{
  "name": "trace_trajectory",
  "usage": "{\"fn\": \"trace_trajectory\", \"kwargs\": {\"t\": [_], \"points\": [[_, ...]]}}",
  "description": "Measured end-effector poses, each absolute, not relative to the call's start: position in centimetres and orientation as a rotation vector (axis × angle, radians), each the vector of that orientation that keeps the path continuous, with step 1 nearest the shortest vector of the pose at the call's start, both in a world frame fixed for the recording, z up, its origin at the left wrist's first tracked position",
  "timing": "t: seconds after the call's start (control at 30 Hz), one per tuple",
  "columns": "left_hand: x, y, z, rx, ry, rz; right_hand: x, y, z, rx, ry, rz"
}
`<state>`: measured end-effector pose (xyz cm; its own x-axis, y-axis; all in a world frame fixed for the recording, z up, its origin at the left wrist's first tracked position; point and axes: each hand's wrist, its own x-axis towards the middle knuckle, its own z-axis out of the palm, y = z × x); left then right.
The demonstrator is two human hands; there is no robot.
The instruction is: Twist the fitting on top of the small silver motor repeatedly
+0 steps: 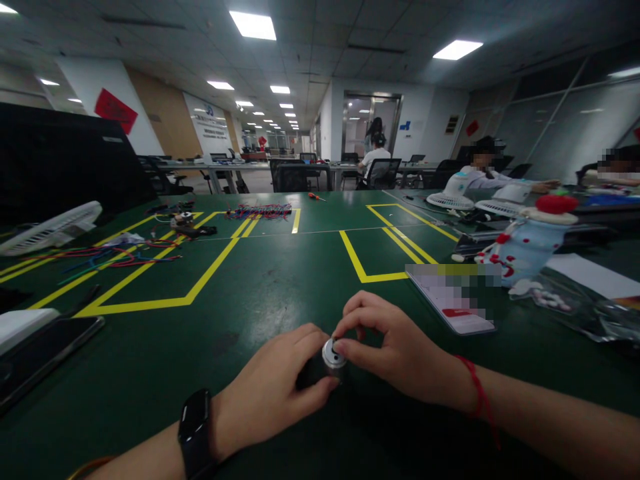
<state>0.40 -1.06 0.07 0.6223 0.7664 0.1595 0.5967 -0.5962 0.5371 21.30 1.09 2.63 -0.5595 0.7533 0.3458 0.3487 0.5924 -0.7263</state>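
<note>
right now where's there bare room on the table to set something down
The widest bare patch of green table lies beyond the left hand, between the left yellow tape and the right yellow tape. Another lies between that hand and the dark flat device. Crowded: loose wires at left; blue jar and plastic bag at right.

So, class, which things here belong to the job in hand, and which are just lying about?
In the job:
- metal cylinder
- left hand
- right hand

Probably just lying about:
- wires
- screwdriver
- phone at right
- white fans
</note>
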Motion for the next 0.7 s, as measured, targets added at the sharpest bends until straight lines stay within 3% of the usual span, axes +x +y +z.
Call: {"fn": "trace_trajectory", "kwargs": {"t": [0.27,0.53,0.7], "points": [[0.4,-1.1,0.1,2.430,1.084,0.528,22.1,1.4,2.3,-0.890,-2.116,0.833],[0.3,-1.1,0.7,2.409,1.090,0.528,24.4,4.1,-0.7,-1.192,-1.504,1.298],[0.3,-1.1,0.6,2.412,1.086,0.518,24.4,4.1,-0.7,-1.192,-1.601,1.254]]}}
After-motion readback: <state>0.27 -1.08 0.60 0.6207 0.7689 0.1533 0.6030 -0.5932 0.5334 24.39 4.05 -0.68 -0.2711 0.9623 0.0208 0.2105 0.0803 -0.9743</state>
